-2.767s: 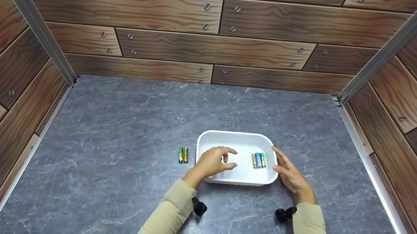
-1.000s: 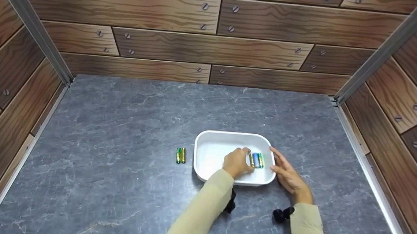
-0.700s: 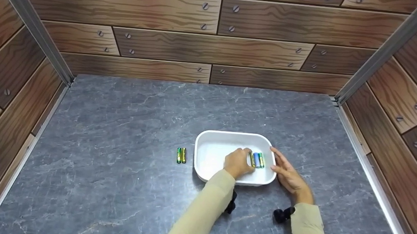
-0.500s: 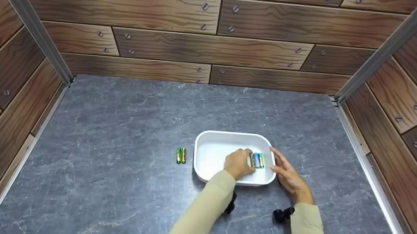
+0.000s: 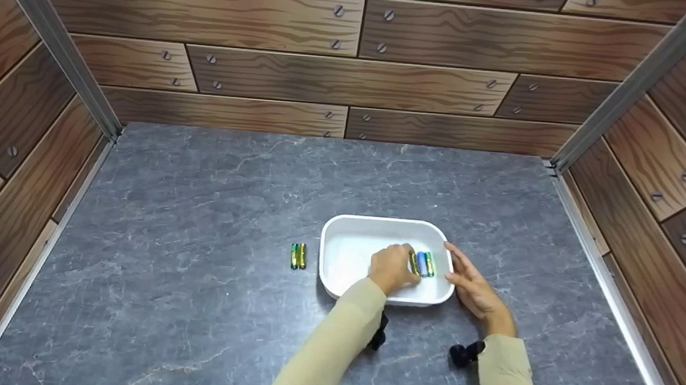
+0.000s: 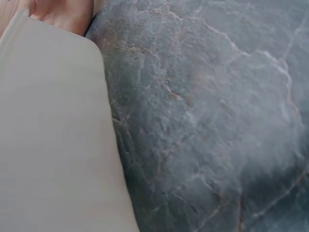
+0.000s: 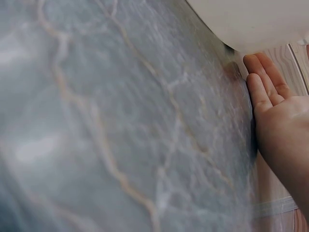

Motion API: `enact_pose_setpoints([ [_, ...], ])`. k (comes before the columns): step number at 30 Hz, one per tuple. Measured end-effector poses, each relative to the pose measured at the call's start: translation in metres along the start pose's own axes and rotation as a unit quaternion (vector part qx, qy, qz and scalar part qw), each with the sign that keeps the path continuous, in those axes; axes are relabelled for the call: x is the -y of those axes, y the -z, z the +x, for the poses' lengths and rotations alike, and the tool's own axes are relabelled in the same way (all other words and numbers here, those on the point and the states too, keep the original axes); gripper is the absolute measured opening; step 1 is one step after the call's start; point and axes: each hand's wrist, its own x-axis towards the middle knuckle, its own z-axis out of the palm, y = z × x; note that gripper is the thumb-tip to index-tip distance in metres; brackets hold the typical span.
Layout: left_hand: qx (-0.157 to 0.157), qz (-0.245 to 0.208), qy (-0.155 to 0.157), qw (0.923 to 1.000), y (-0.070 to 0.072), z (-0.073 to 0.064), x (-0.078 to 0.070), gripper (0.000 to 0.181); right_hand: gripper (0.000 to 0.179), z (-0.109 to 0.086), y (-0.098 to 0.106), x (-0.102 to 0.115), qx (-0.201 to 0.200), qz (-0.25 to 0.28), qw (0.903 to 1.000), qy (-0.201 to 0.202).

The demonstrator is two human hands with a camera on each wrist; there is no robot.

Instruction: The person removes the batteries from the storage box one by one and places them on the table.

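Note:
A white plastic container (image 5: 356, 219) stands on the grey marbled surface in the head view. Inside, near its right end, a gold battery (image 5: 414, 263), a blue battery (image 5: 422, 264) and a green battery (image 5: 430, 264) lie side by side. My left hand (image 5: 392, 268) reaches into the container and pinches the gold battery by its two ends, between thumb and fingers. My right hand (image 5: 478, 288) steadies the container's right wall, with thumb and fingers extended against it. In the right wrist view, straight fingers (image 7: 260, 89) show beside the container's pale underside (image 7: 256, 24).
Left of the container, a green battery (image 5: 294, 255) and a gold battery (image 5: 302, 256) lie together on the marbled surface (image 5: 197, 206). Wood-patterned walls (image 5: 276, 19) enclose the back and sides. A beige sleeve (image 6: 58, 130) fills much of the left wrist view.
My left hand has moved right from the container's middle to the batteries, and its thumb and fingers have closed on the gold one, which now tilts slightly. My right hand stays put.

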Motion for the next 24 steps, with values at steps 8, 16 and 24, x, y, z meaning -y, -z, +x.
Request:
enact_pose_setpoints([
  [8, 0.019, -0.031, -0.001, 0.9994, 0.013, 0.001, -0.003, 0.052, 0.073, 0.001, 0.000, 0.000, -0.012, 0.003, 0.9999, -0.009],
  [16, 0.037, -0.031, -0.002, 0.9988, 0.022, 0.003, -0.002, 0.050, 0.071, 0.001, 0.000, -0.003, -0.019, 0.005, 0.9998, 0.003],
  [24, 0.040, -0.022, -0.025, 0.9986, 0.037, 0.001, 0.000, 0.051, 0.072, 0.000, 0.000, -0.001, -0.020, -0.004, 0.9998, -0.007],
])
